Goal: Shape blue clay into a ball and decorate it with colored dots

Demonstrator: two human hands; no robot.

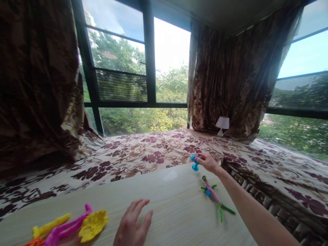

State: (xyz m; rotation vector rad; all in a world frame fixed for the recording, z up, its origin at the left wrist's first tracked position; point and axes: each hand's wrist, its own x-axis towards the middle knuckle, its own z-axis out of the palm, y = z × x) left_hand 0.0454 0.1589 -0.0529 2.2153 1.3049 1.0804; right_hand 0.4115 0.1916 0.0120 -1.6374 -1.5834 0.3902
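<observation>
My right hand (208, 162) is closed at the far edge of the table, its fingers on the top of a small blue goblet-shaped clay piece (195, 167). That piece has a round foot and a wider top, partly hidden by the fingers. My left hand (134, 223) is over the near middle of the table, fingers apart, holding nothing. A stick-like clay figure (212, 193) in pink, green and blue lies below my right hand. To the left of my left hand are a flattened yellow clay piece (94, 225), a long magenta strand (69, 227) and a yellow roll (52, 225).
An orange piece (34, 242) shows at the bottom left of the pale table (164, 194). Beyond the table spreads a floral cloth (153, 145) with a small white lamp (222, 123). Curtains (222, 68) hang beside the windows.
</observation>
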